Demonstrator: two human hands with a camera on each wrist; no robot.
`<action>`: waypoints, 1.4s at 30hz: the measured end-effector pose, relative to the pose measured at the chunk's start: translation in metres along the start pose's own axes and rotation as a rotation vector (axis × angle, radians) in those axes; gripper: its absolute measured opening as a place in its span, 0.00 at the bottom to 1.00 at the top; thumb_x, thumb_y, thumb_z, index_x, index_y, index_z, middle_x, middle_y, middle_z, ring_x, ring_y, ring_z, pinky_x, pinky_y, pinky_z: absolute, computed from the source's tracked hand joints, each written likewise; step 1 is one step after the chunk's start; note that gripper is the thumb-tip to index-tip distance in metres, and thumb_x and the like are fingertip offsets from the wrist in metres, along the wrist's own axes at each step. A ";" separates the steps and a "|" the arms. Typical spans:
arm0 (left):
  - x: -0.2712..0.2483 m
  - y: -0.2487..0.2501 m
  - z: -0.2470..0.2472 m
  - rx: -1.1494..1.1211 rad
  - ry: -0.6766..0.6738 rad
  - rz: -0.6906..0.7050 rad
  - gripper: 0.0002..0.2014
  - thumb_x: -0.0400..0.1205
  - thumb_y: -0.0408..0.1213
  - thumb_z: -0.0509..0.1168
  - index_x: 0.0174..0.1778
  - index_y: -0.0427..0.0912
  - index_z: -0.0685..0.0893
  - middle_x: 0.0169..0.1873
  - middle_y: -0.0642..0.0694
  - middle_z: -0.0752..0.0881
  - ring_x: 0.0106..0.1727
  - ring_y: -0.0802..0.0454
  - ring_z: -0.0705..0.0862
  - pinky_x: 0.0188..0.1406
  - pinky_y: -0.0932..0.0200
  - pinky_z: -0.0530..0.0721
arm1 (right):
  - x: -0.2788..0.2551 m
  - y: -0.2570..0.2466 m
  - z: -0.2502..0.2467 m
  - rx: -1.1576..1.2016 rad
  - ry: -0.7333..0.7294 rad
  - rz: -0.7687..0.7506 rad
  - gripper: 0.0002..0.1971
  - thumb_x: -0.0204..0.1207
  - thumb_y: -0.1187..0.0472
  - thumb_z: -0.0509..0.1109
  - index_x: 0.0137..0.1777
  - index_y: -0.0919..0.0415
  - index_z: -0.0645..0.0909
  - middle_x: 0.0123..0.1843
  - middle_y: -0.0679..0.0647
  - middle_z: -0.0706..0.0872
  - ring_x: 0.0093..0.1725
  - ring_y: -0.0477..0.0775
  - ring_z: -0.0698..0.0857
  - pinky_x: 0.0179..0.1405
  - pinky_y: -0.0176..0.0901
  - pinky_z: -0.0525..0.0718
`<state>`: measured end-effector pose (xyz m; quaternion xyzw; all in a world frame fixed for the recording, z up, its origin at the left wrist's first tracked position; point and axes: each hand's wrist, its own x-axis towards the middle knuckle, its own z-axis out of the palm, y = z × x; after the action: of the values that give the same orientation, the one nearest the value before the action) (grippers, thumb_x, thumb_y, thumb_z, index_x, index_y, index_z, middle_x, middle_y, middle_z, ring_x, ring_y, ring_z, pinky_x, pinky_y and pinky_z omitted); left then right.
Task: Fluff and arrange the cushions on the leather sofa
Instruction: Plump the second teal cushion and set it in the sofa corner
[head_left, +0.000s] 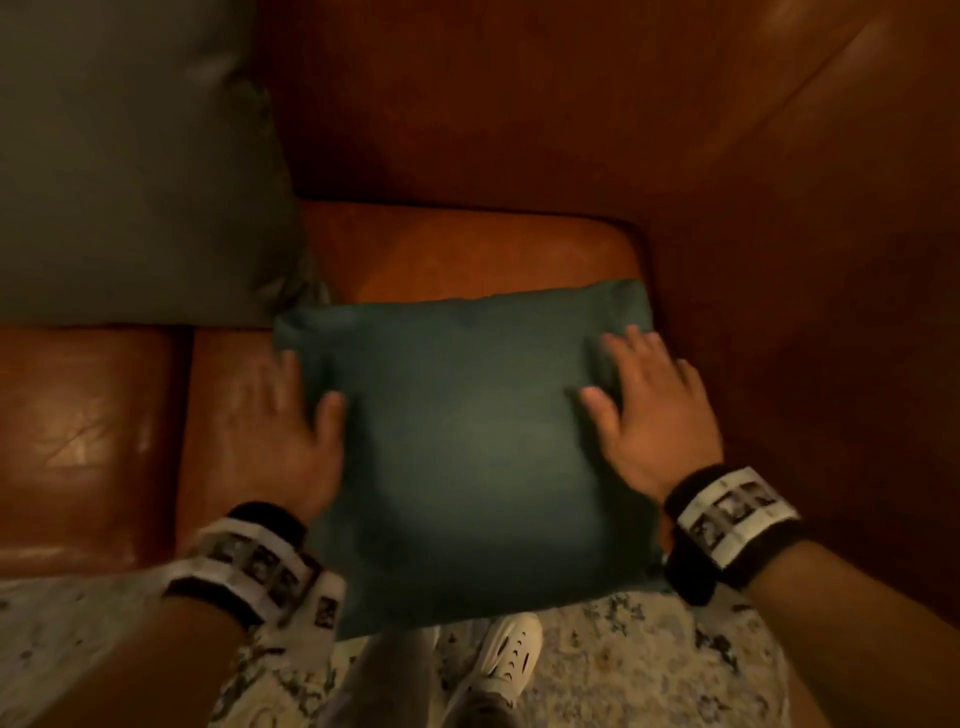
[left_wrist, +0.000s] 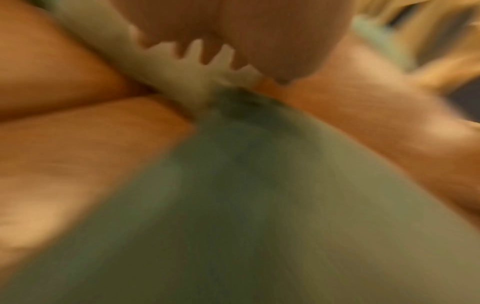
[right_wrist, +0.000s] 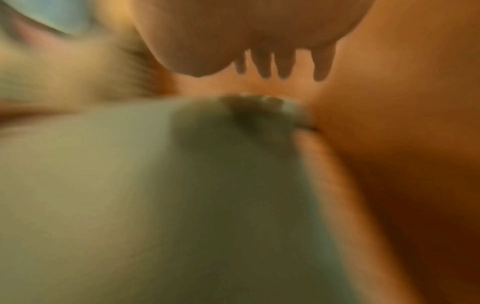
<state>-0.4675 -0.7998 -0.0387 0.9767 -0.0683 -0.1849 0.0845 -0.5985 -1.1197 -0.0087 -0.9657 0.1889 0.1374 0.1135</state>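
Cushion (head_left: 467, 447) flat on sofa (head_left: 467, 244) seat, right end, near edge overhanging. Left hand (head_left: 280, 431), right hand (head_left: 654, 410) at its sides, fingers spread. Head view alone shows shoe (head_left: 506, 660). Wrist views blurred.

A patterned rug (head_left: 649, 670) in cream and dark tones covers the floor under dim, warm light that leaves everything amber.

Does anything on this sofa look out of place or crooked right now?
Yes: the dark green cushion lies flat on the seat of the leather sofa, its near edge sticking out over the rug. The grey-green cushion stands against the backrest instead. Both hands, left hand and right hand, flank it.
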 end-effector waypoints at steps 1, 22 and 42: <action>-0.023 0.028 0.005 0.011 0.031 0.149 0.37 0.81 0.61 0.44 0.83 0.42 0.61 0.81 0.33 0.63 0.81 0.33 0.61 0.80 0.34 0.58 | -0.011 -0.020 0.006 0.003 0.040 -0.105 0.34 0.81 0.35 0.48 0.83 0.49 0.64 0.86 0.56 0.64 0.86 0.59 0.61 0.81 0.66 0.62; -0.167 -0.092 0.097 -0.777 -0.472 -0.392 0.31 0.73 0.30 0.77 0.68 0.53 0.71 0.60 0.44 0.83 0.59 0.45 0.84 0.58 0.43 0.85 | -0.166 0.087 0.090 0.821 -0.472 0.442 0.44 0.56 0.40 0.85 0.73 0.42 0.72 0.68 0.39 0.80 0.68 0.44 0.79 0.75 0.53 0.74; -0.122 -0.038 -0.092 -0.715 0.435 0.031 0.11 0.83 0.56 0.61 0.53 0.55 0.82 0.44 0.54 0.86 0.49 0.46 0.86 0.48 0.39 0.85 | -0.127 0.080 -0.084 0.533 0.435 0.144 0.14 0.85 0.50 0.63 0.63 0.53 0.82 0.53 0.47 0.85 0.54 0.52 0.83 0.53 0.45 0.77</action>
<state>-0.5421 -0.7295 0.0809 0.9011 0.0049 0.0150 0.4332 -0.7250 -1.1725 0.0962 -0.8930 0.3055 -0.1179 0.3088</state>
